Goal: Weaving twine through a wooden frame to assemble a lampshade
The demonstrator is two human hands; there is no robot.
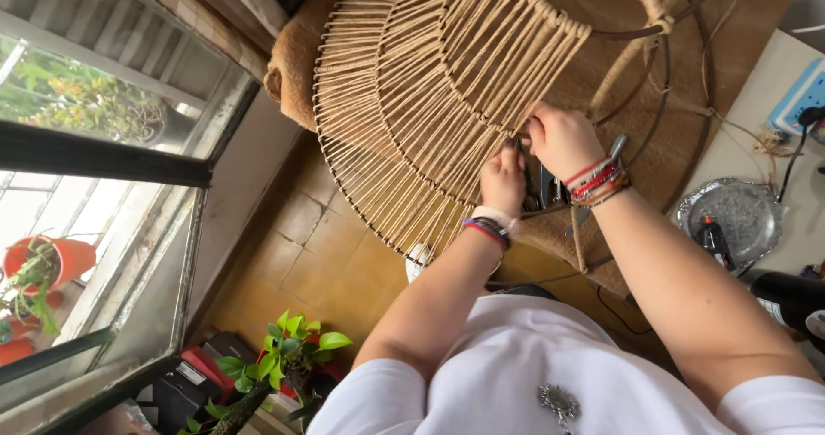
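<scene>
Wire lampshade frame [430, 82], wound with tan jute cord, lies across the upper middle of the head view on a brown woven mat [679, 143]. The frame's lower rim runs directly under both hands.

Left hand [504, 180]: fingers curled onto the cords at the rim, pinching what looks like a strand; grip narrow. Wrist carries a dark band and a white band.

Right hand [560, 138]: closed on the cords just above and beside the left hand, fingers tight; the exact strand held cannot be told. Wrist carries red and beaded bracelets.

Metal tool handles [543, 187] lie between the two wrists, touching the mat.

Further right: round silver tray [756, 196] holding a small dark bottle with red cap [711, 235]. Blue-and-white power strip [803, 100] at the table's far edge.

Lower left: green potted plant [288, 353]; orange pot [64, 259] beyond the window.
</scene>
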